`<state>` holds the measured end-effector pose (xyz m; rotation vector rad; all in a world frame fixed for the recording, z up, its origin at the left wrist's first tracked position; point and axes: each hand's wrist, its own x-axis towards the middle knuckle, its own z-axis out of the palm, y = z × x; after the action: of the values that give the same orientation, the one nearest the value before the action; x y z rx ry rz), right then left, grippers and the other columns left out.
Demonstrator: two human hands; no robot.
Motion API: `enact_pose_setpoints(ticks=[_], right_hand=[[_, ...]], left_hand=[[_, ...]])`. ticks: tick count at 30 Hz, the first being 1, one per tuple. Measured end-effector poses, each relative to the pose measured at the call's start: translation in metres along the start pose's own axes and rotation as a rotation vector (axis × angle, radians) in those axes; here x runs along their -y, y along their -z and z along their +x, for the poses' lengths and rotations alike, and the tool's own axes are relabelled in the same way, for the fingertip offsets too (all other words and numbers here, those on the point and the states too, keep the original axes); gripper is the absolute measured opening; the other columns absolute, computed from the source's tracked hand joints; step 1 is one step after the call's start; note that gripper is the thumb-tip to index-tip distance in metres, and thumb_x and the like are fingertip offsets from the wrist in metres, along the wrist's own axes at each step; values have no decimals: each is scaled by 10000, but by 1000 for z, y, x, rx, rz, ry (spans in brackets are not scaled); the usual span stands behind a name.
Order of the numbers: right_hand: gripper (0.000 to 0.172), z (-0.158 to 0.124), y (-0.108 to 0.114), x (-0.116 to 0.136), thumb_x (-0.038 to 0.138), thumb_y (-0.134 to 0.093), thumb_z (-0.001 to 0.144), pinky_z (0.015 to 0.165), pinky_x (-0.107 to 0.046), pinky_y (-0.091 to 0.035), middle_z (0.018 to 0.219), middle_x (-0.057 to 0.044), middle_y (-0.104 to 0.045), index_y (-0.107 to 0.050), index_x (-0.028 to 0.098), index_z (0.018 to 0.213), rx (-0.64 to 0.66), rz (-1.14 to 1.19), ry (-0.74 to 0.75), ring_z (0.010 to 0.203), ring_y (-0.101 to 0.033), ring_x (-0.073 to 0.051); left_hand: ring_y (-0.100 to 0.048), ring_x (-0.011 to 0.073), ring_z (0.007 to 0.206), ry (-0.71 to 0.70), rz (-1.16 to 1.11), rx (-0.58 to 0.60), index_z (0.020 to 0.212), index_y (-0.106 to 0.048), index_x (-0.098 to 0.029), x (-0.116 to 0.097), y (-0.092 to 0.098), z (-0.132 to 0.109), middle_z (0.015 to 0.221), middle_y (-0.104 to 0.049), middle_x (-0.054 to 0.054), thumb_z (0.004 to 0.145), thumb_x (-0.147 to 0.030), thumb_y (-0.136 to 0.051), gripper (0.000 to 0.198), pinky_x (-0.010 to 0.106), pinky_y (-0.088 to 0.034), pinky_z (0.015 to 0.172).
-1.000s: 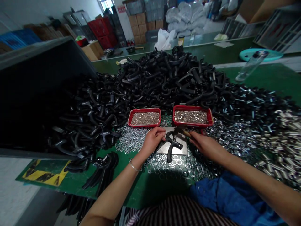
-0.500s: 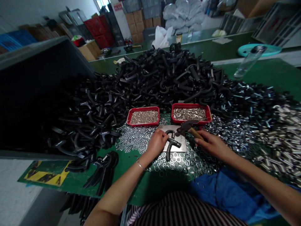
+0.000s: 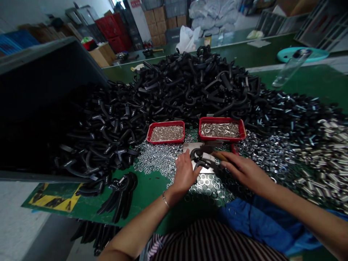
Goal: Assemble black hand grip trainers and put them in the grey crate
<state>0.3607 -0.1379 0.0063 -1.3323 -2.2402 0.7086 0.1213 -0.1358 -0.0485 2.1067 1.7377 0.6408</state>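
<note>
Metal plate [image 3: 191, 146], green worktable [image 3: 149, 189], stacked cartons [image 3: 153, 29]

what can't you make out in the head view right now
All in the head view:
Whether the left hand grips the black part: its fingers hide the contact.
End of the hammer handle: hidden inside the right hand.
Depths of the bin: lost in shadow, left side cut off by the edge.
Small pieces, shapes: too tiny.
</note>
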Motion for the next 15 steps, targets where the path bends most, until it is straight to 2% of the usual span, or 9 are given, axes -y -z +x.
enact_pose_setpoints(ticks=[2, 5, 9, 11, 13, 15], right_hand=[[435, 6, -3, 7, 337, -417, 1012, 958, -412, -537, 1339, -97, -645, -491, 239, 1429, 5, -63, 39, 1150, -651, -260], [378, 17, -8, 5, 335, -451, 991, 840, -383, -566, 1190, -105, -715, -578, 235, 1333, 109, -110, 19, 1007, -699, -261], [366, 11, -2, -14, 415, -469, 974, 591, -295, -537, 911, -63, -750, -619, 231, 1252, 214, 73, -149, 687, -688, -200], [398, -5, 7, -25, 492, -453, 967, 442, -275, -461, 819, -46, -727, -603, 230, 1228, 161, 251, -323, 517, -604, -168], [407, -24, 20, -39, 543, -454, 955, 377, -280, -410, 827, -72, -720, -590, 231, 1178, 33, 380, -480, 454, -552, -159], [386, -41, 33, -57, 549, -449, 957, 376, -301, -408, 832, -121, -721, -599, 228, 1111, -114, 328, -510, 445, -551, -169]], left_hand=[[-455, 365, 1260, 42, -21, -9, 1503, -221, -108, -2, -6, -4, 1318, -505, 211, 822, -325, -696, 858, 560, -339, 1096], [-466, 369, 1252, 37, -31, -10, 1508, -206, -101, -4, -9, -3, 1292, -519, 208, 821, -310, -679, 860, 560, -351, 1084], [-485, 374, 1226, 39, -24, -18, 1490, -252, -84, -4, -7, -3, 1270, -533, 216, 825, -312, -669, 817, 566, -367, 1062], [-486, 375, 1231, 40, -45, -29, 1473, -294, -98, -4, -5, -3, 1276, -540, 211, 810, -300, -682, 795, 573, -362, 1066], [-514, 358, 1213, 60, -142, -20, 1447, -342, -125, -3, -1, -1, 1258, -569, 192, 788, -299, -706, 773, 559, -377, 1061], [-592, 309, 1118, 123, -360, 55, 1417, -374, -141, 0, 3, 5, 1167, -629, 161, 824, -337, -684, 697, 506, -445, 1008]])
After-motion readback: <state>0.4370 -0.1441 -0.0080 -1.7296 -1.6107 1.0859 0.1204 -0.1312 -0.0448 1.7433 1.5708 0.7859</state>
